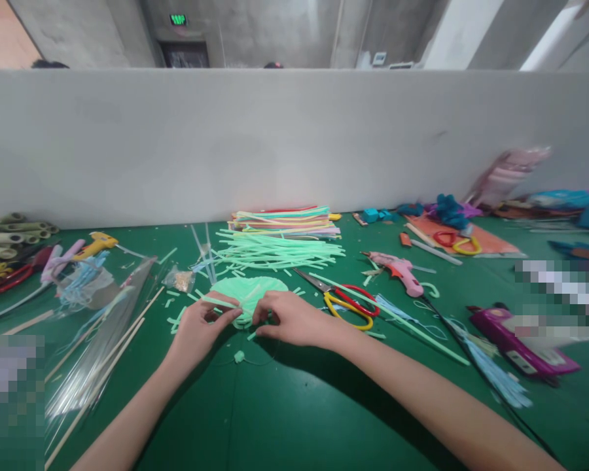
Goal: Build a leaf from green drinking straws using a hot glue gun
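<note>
Both hands (248, 320) pinch the green disc's (249, 291) near edge.

Matt green cloth covers the table (285, 418). Under the left hand (199, 327) and right hand (287, 318) lies a soft, matt mint-green disc (248, 290). Right of the right hand: scissors (346, 302) with metal blades and glossy plastic handles. Beyond them, a smooth pink plastic glue gun (397, 270). Left of the left hand: thin wooden sticks (103, 360) and glossy clear film (103, 327).

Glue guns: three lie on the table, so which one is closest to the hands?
The pink glue gun, right of the yellow-and-red scissors, beyond the right hand. The yellow and pale pink ones lie far left.
</note>
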`<state>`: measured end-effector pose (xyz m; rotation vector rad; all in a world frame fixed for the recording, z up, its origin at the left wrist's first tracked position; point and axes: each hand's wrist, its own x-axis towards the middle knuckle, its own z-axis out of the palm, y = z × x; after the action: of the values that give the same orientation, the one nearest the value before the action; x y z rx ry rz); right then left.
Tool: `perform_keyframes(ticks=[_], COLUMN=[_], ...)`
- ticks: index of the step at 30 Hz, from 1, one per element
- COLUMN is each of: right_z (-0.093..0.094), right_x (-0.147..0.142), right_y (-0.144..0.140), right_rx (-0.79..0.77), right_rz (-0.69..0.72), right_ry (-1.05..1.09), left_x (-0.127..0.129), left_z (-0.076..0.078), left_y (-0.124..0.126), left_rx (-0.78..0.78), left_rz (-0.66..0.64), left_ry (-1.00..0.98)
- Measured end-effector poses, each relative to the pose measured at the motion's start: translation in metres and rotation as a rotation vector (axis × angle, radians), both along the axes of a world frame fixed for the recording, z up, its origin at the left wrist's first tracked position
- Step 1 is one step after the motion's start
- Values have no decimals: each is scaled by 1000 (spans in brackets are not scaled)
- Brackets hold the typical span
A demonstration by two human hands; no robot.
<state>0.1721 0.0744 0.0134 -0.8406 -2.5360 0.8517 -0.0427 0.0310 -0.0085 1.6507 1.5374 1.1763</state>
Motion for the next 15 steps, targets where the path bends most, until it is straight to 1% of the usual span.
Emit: perform_keyframes(ticks=[3, 5, 7, 9, 11, 13, 15], right_z=[-2, 2, 12, 27, 38, 41, 35], right_x=[-3, -2, 5, 17, 28, 30, 21], right_y=[-7, -10, -10, -8, -4, -2, -1], right_rx=[112, 128, 98, 41, 12, 11, -11], right_rz=[12, 4, 31, 46, 8, -58, -106], right_ry=[-206, -259, -279, -327, -416, -389, -231], left_x=[-1, -1, -2, -2, -2, -2, -2], left_z=[1, 1, 0, -2, -4, -5, -5], left_y=[0, 0, 0, 1, 1, 1, 0], left_rx=[-18, -30, -44, -57, -67, -69, -66], left_rz=[14, 24, 33, 35, 29, 17, 3], left_ry=[13, 21, 25, 25, 24, 25, 27])
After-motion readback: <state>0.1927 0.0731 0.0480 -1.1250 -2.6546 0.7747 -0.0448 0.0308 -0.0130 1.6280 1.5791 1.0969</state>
